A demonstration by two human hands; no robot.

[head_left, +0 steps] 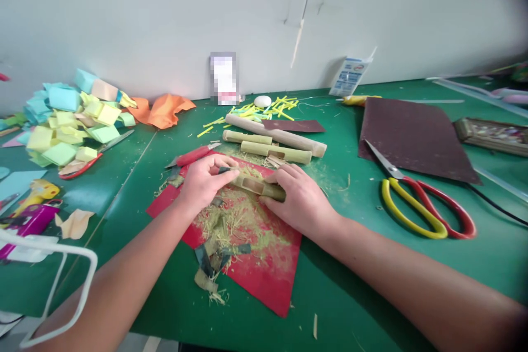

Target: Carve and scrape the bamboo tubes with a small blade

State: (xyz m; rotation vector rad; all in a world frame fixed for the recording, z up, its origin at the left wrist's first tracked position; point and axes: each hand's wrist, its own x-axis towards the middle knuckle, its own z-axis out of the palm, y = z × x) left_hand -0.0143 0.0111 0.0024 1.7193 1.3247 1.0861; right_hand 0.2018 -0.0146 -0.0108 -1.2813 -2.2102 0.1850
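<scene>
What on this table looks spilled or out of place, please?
Beneath the held bamboo tube, pale shavings lie scattered over the red sheet, and some, with dark scraps, lie past its lower-left edge on the green table. It looks odd because the debris is not confined to the sheet.

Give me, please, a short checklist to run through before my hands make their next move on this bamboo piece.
1. Bamboo piece gripped by the right hand: ok.
2. Dark strip pinched in the left hand, at the piece's left end: ok.
3. Red-handled knife well away from hands: not ok, lies right beside the left.
4. Red sheet free of shavings: not ok, strewn over it.
5. Slot edges smooth: cannot tell, too small.
</scene>
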